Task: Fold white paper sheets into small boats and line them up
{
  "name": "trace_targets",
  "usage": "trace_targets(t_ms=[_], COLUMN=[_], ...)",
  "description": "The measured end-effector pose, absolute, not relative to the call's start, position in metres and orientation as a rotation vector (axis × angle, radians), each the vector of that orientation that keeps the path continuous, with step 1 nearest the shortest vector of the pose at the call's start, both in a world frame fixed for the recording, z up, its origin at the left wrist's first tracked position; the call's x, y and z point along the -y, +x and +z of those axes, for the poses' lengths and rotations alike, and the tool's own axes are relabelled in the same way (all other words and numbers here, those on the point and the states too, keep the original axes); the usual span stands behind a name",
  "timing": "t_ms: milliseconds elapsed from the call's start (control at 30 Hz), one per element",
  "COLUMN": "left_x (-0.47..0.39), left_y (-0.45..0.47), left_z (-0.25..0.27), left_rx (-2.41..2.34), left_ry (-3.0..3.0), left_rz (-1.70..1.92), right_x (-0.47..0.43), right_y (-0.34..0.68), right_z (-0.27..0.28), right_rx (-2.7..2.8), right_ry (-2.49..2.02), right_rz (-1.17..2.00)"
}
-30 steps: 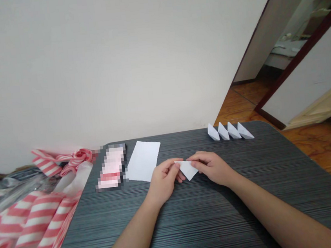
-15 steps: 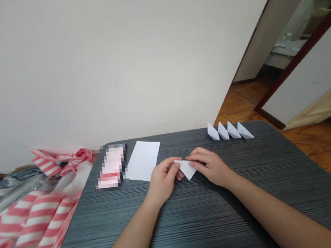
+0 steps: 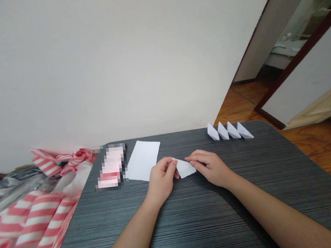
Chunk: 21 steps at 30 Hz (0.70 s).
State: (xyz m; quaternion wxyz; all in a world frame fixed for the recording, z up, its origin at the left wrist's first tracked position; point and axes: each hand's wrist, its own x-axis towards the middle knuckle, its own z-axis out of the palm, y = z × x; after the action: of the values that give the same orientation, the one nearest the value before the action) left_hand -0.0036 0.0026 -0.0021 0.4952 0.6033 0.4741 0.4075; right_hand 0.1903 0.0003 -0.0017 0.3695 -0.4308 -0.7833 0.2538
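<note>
A small folded piece of white paper (image 3: 185, 168) is held just over the dark table, between my two hands. Its left corner is pinched by the thumb and fingers of my left hand (image 3: 162, 179). At its right end, the thumb and forefinger of my right hand (image 3: 210, 166) grip the paper's edge. Beyond my left hand lies a flat white sheet of paper (image 3: 142, 160), its near right corner partly behind that hand. Several folded white paper boats (image 3: 223, 131) stand in a row toward the far right edge of the table.
The table (image 3: 182, 225) has a dark, streaked top and meets a pale wall (image 3: 118, 66). A pixelated pink-and-white object (image 3: 111, 167) lies at the far left. Red-and-white striped cloth (image 3: 36, 216) is heaped beside the table. A wooden floor (image 3: 312, 144) shows at right.
The folded paper has turned between my fingers, from a triangle pointing toward me to a tilted four-sided shape. Both hands have barely shifted; the other things stay put.
</note>
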Motion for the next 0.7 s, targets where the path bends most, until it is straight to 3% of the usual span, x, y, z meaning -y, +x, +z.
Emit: trace_targets(t_ms=[700], left_x=[-0.0024], left_y=[-0.0024], left_z=[-0.0078], left_rx=[-1.236], left_ry=[1.42], left_rz=[1.003], right_x=[0.003], right_y=[0.1854], right_z=[0.0025], right_rx=[1.995], right_ry=[-1.133], right_rz=[0.679])
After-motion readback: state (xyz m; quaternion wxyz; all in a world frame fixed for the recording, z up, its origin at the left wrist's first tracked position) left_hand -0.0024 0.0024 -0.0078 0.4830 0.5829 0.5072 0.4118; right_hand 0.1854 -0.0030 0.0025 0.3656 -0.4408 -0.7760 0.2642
